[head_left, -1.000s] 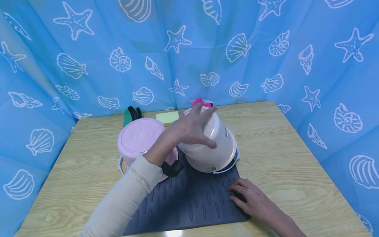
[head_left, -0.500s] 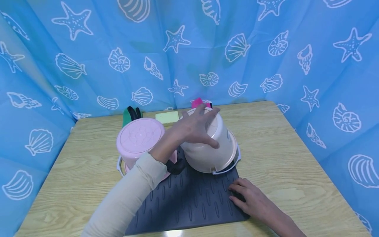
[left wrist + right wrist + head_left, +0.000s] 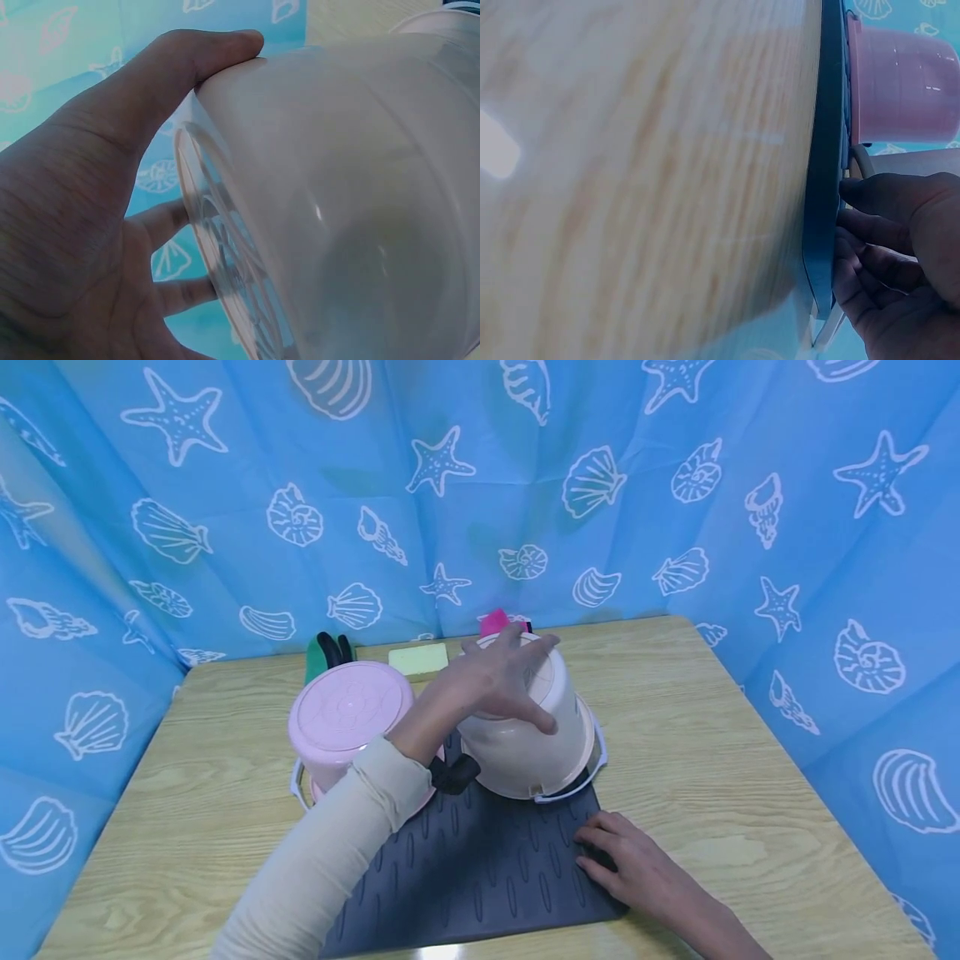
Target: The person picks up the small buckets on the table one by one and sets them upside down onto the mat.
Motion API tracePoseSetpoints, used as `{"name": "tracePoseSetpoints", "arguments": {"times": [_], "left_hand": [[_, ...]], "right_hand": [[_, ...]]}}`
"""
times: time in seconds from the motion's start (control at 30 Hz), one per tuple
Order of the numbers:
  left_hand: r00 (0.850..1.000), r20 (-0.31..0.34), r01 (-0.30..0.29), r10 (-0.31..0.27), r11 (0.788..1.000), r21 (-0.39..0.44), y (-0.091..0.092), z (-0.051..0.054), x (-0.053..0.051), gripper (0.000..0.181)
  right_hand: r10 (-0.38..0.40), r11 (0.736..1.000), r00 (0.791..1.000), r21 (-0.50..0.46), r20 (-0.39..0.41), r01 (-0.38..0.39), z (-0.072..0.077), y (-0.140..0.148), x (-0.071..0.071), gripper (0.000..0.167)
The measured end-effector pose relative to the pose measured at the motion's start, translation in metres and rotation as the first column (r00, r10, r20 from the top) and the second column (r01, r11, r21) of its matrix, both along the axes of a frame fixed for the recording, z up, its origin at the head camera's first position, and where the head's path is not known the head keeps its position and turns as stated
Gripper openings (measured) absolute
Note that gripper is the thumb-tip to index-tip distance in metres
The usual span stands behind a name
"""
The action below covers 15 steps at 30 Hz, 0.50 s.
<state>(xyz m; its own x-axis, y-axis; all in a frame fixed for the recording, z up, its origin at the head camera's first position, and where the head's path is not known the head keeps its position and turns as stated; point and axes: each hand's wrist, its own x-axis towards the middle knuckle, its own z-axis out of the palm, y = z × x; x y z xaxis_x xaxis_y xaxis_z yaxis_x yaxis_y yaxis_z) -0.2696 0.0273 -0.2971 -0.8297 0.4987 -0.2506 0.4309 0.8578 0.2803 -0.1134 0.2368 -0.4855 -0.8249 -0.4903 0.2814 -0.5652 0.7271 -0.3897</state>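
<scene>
A cream bucket (image 3: 555, 743) stands upside down on a black ridged mat (image 3: 480, 877), its base uppermost. My left hand (image 3: 502, 681) spans that base, fingers spread and thumb down over the near edge. The left wrist view has the thumb on the edge of the cream bucket (image 3: 360, 165), with the other fingers reaching to its base ring. Left of it is an upturned pink bucket (image 3: 348, 706), partly hidden by my left arm. My right hand (image 3: 618, 856) rests loosely curled at the mat's right front corner. Its fingertips touch the mat (image 3: 825, 225) in the right wrist view.
Along the table's back lie a pale yellow sponge (image 3: 417, 659), a green and black item (image 3: 317, 660) and a bright pink item (image 3: 494, 622). A pale handle (image 3: 600, 752) sticks out at the cream bucket's rim. Blue shell-print curtains (image 3: 525, 485) hang around the table (image 3: 712, 735).
The cream bucket's base has shifted slightly to the right with my left hand on it, while its rim stays in place. My right hand keeps its spot on the mat. The head view drifts slightly.
</scene>
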Motion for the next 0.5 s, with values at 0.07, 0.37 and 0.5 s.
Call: {"name": "tracePoseSetpoints", "arguments": {"times": [0.07,0.37,0.5], "left_hand": [[1.0,0.001,-0.006,0.006,1.0,-0.01,0.0,0.0011,-0.0002,0.108],[1.0,0.01,-0.019,0.02,0.998,-0.055,0.0022,0.0039,0.0009,0.108],[1.0,0.004,-0.02,0.02,0.998,-0.053,0.0031,0.0021,0.0013,0.107]], "right_hand": [[0.001,1.0,1.0,0.003,0.009,-0.001,0.0003,-0.0003,-0.0003,0.02],[0.01,1.0,1.0,-0.014,-0.006,-0.011,-0.0001,-0.0011,-0.0005,0.02],[0.006,1.0,1.0,-0.007,-0.003,-0.006,-0.0001,-0.0011,-0.0005,0.02]]}}
